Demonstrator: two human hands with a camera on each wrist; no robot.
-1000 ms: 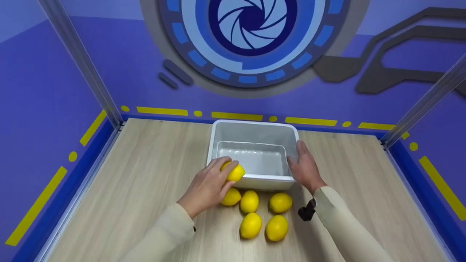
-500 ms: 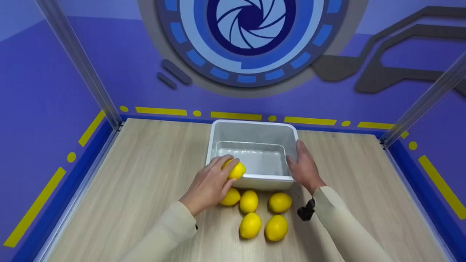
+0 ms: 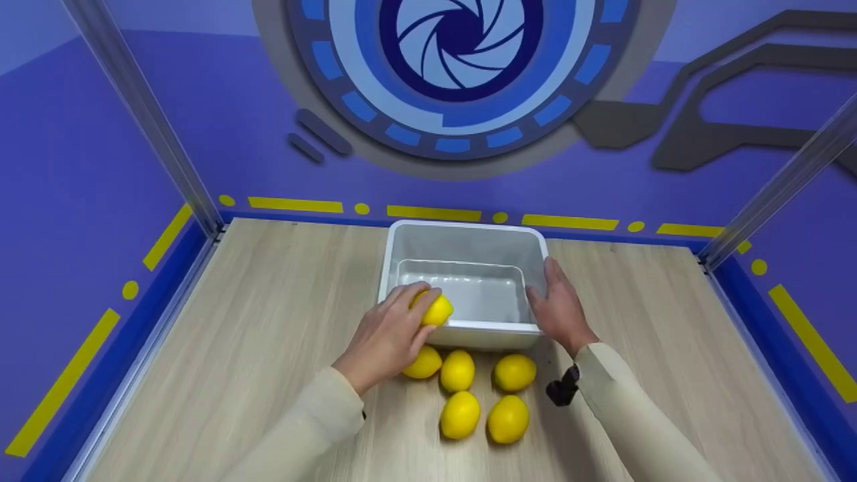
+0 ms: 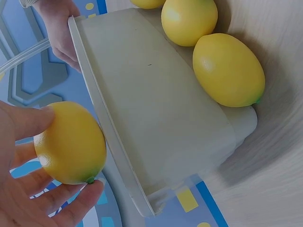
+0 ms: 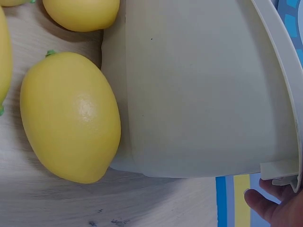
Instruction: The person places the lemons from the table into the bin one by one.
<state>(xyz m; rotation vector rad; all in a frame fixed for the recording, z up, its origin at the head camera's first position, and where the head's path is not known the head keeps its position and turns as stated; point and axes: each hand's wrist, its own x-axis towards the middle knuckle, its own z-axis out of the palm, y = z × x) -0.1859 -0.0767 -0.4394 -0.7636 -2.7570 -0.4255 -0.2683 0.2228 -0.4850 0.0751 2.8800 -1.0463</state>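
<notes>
My left hand (image 3: 388,335) holds a yellow lemon (image 3: 437,310) at the near left corner of a white plastic bin (image 3: 495,327). In the left wrist view the lemon (image 4: 71,142) sits between thumb and fingertips, its green tip downward, right at the bin's rim. My right hand (image 3: 562,308) grips the right wall of the bin, thumb over the rim and fingers along the outside. Several more lemons lie on the table before the bin, among them one lemon (image 3: 515,373) near its right front and another lemon (image 3: 423,362) partly hidden by my left hand.
The wooden tabletop (image 3: 281,281) is bordered by blue panels (image 3: 221,120) with yellow marks. Metal posts (image 3: 154,114) rise at the back corners. A small black device (image 3: 562,386) sits at the right cuff.
My left hand and the lemon in it have shifted slightly up and to the right over the bin's rim. The right hand, the bin and the lemons on the table stay put.
</notes>
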